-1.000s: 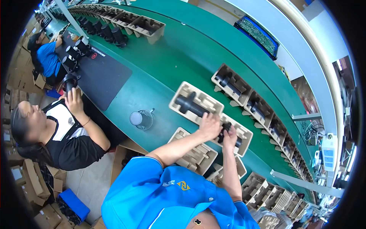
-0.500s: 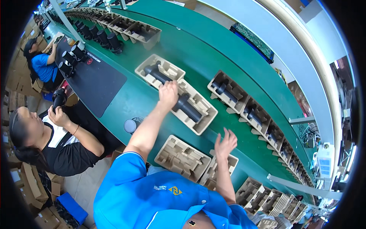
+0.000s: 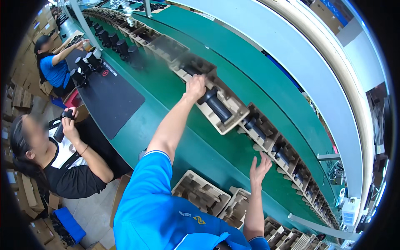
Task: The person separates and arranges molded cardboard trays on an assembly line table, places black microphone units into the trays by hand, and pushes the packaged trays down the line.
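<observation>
My left hand (image 3: 196, 87) is closed on the inner edges of two tan moulded-pulp trays, where they meet end to end. The nearer tray (image 3: 231, 128) carries a black ribbed cylinder with a wider collar (image 3: 217, 107). The farther tray (image 3: 177, 70) is blurred and holds a similar black part (image 3: 189, 68), half hidden by my hand. Both trays are over the row along the belt; whether they rest on it, I cannot tell. Fingers spread and holding nothing, my right hand (image 3: 261, 168) hovers above the green surface beside the row of filled trays (image 3: 280, 151).
Bare pulp trays (image 3: 199, 192) lie near my body, with more stacked trays (image 3: 293, 237) at lower right. At left, a co-worker (image 3: 62, 162) holds a black part; another person (image 3: 54, 68) sits farther back. Black cylinders (image 3: 122, 48) stand along the belt. A dark mat (image 3: 118, 102) covers the table.
My left hand has carried the two trays right and away, up to the row on the belt. My right hand has shifted right, still spread. The nearby co-worker's black part has tilted.
</observation>
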A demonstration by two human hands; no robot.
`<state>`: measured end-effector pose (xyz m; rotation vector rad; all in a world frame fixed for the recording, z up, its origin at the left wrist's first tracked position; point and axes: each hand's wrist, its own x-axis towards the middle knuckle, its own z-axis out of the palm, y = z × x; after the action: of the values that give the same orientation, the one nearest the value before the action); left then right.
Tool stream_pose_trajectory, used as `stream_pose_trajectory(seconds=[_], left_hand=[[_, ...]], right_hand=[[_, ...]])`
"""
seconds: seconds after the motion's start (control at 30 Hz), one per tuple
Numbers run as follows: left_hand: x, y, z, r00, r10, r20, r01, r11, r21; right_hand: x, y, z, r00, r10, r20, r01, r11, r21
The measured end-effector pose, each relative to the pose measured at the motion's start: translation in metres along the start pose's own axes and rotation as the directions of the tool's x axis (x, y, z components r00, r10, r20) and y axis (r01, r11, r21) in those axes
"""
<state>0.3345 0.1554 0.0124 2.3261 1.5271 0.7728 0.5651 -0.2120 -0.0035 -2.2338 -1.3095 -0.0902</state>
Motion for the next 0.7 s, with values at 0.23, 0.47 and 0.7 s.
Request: stream_pose_trajectory(seconds=[0.23, 0.47, 0.7], left_hand=[[0.047, -0.006, 0.028, 0.989, 0.095, -0.111, -0.087, 0.994, 0.070], [0.048, -0.006, 0.025, 0.999, -0.039, -0.036, 0.036, 0.996, -0.082], [0.060, 0.015, 0.077, 0.999, -0.054, 0.006, 0.051, 0.981, 0.187]], right_hand=[[0.084, -0.007, 0.022, 0.955, -0.265, 0.136, 0.281, 0.952, -0.121], [0.090, 0.050, 0.042, 0.954, -0.142, 0.263, 0.218, 0.933, -0.287], [0.080, 0.057, 0.038, 0.961, -0.155, 0.231, 0.209, 0.950, -0.230]])
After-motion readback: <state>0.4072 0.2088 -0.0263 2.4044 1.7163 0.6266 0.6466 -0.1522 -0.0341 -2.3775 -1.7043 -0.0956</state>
